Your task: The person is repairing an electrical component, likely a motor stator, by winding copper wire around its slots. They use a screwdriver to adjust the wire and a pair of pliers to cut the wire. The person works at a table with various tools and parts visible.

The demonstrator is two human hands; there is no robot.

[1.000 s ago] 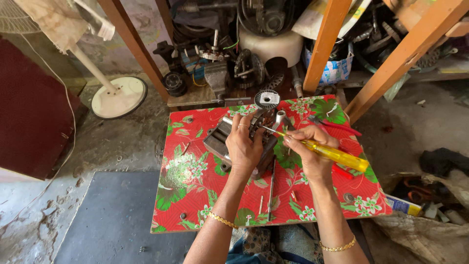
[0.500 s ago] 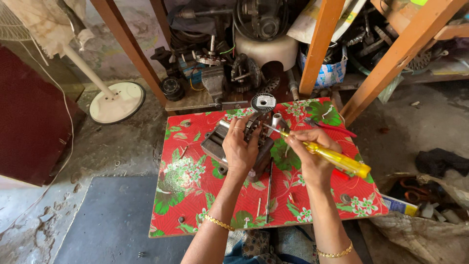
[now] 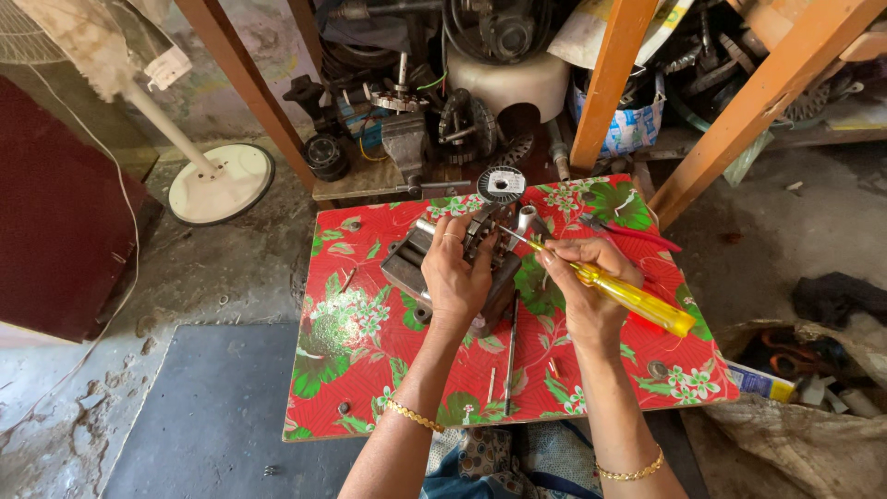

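Nearest to us, two bare forearms reach forward, each with a thin gold bangle at the wrist. They extend over a small table (image 3: 370, 370) covered in a red cloth with green leaves and white flowers. A long thin metal rod (image 3: 510, 356) and a few small screws lie loose on the cloth just in front of the hands.

Our left hand (image 3: 455, 277) is closed over the top of a dark grey metal motor body (image 3: 416, 268) that sits near the middle of the table, pressing it down and gripping it. Our right hand (image 3: 584, 282) is wrapped around the yellow see-through handle of a screwdriver (image 3: 637, 300); its thin shaft points up and to the left, the tip meeting the motor just beside the left hand's fingers. A red-handled tool (image 3: 637, 236) lies on the cloth just beyond the right hand.

At the far edge of the table a round spool (image 3: 501, 185) of fine wire stands touching the motor's far end. Beyond that, orange-painted wooden legs (image 3: 605, 83) frame a shelf crowded with dark motor parts and a white casing (image 3: 504, 83). Far left, a white fan stand (image 3: 220, 183) rests on the concrete floor.
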